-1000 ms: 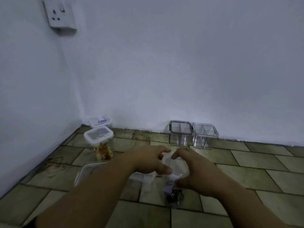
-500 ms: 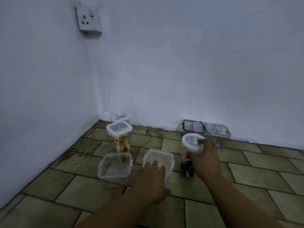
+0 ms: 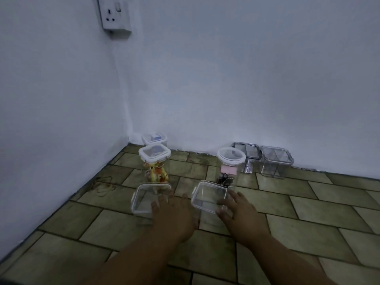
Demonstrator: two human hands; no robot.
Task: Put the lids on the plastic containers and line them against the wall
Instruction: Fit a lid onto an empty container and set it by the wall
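Left hand, fingers straight, touches the near right edge of a clear square container. Right hand, fingers spread, rests on a second clear container — neither hand grips. Just beyond the right fingertips stands a round-lidded jar; beyond the left, a square-lidded jar. Farthest — a small corner box, a dark-rimmed divided box and a clear divided box, all against the wall.

Two square containers front; tall jars behind; divided boxes against wall.
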